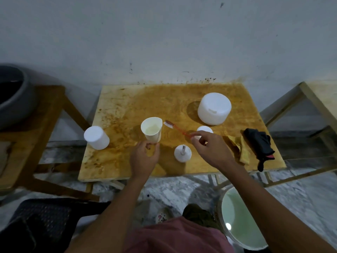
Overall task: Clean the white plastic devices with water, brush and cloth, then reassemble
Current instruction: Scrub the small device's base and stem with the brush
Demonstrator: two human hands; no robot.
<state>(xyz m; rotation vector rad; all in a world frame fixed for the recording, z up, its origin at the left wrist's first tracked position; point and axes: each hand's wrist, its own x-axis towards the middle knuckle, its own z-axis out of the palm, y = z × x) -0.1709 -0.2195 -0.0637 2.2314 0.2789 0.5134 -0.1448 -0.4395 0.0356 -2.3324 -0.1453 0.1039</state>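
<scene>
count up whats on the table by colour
white: 5 (cup, cylinder, big tub, small cap, disc with a post)
orange: 1 (toothbrush)
yellow: 1 (yellow cloth)
black: 1 (black cloth)
total: 8

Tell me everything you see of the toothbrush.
The toothbrush has a thin orange-red handle, plastic by its look, and a small head with pale bristles. The right hand pinches the handle's lower end and holds it slanted above the table, head up and to the left. The head sits just beside the rim of the white cup, which the left hand grips near its base. Whether the head touches the rim is unclear.
</scene>
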